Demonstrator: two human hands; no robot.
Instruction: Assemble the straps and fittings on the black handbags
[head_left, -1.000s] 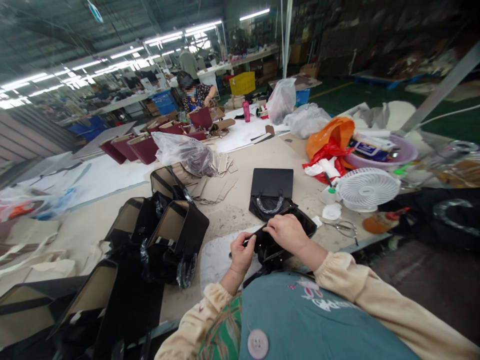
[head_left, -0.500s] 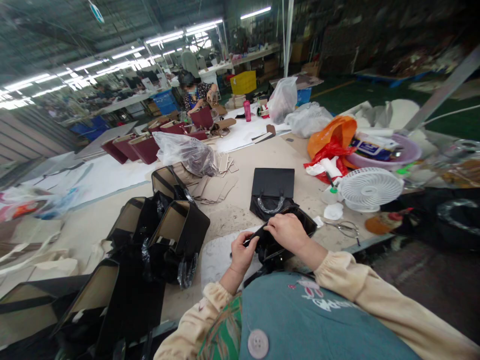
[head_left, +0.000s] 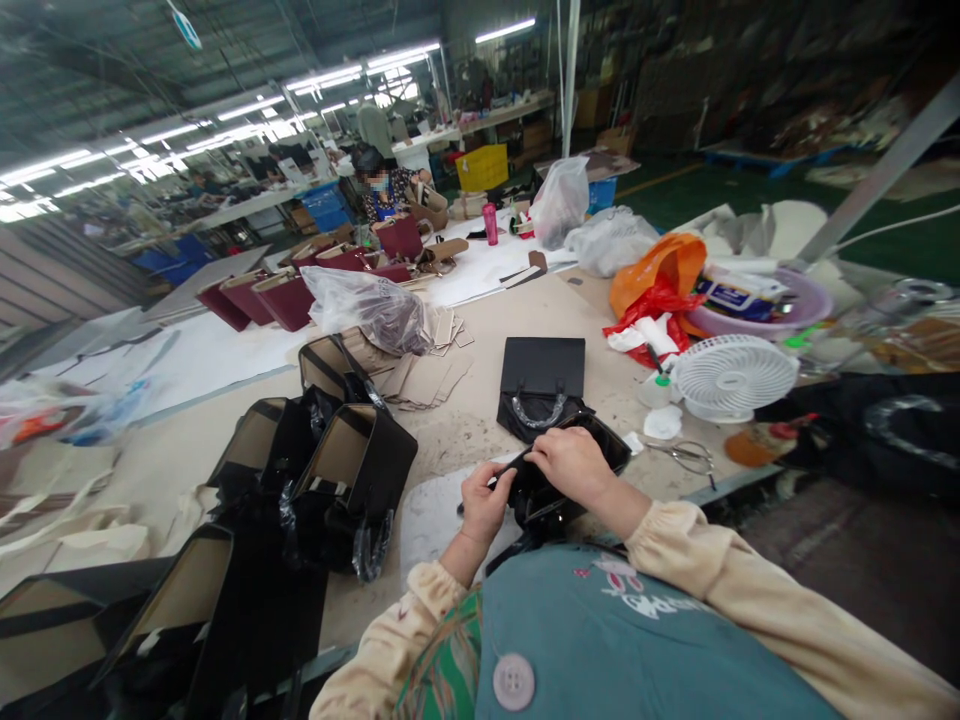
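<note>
Left grip: I see the left grip (head_left: 484, 503) closed, thumb and fingers pinched on the near-left edge of a small black bag (head_left: 546, 503).
Right grip: the right grip (head_left: 574, 462) lies over the top of the same bag, fingers curled down and clamped on its rim.
Black bag: held between both grips at the near edge of the tabletop (head_left: 480, 425), close to the person's body and partly over a pale sheet (head_left: 431, 520).
Just beyond: a flat black bag (head_left: 544, 365) lies on the tabletop, its plastic-wrapped handle toward the hands. I cannot tell whether the two bags touch.
To the right: scissors (head_left: 690, 457) lie near the held bag, with a white fan (head_left: 735, 375) face-up just past them.
To the left: open black bags with tan linings (head_left: 360, 460) stand in a cluster, well apart from the hands.
Mid-table: loose cardboard pieces (head_left: 427, 375) lie beside a clear plastic sack (head_left: 375, 305). Orange and red plastic bags (head_left: 660, 270) are heaped against a pink basin (head_left: 814, 300).
Far end: maroon bags (head_left: 262, 295) stand in a row, and a co-worker (head_left: 386, 190) sits behind them.
</note>
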